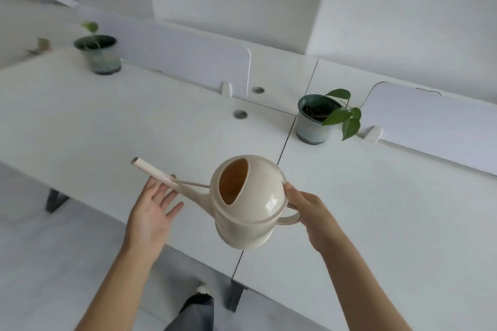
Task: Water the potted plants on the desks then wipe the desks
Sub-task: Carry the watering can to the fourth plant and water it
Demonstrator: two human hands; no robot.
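Bright, even, diffuse light nearly washes out the white tabletop [134, 121], with only a faint soft shadow at the base of the near pot [313, 126]. A small glare patch sits on the rounded body of the watering can [258, 212]. The far pot [100, 58] and the upper left corner are smeared by blur, and straight edges bow toward the frame borders.

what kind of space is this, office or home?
Most likely an open-plan office: white desks butted together, low divider screens along their backs, round cable holes in the tops, and a small potted plant on each desk.
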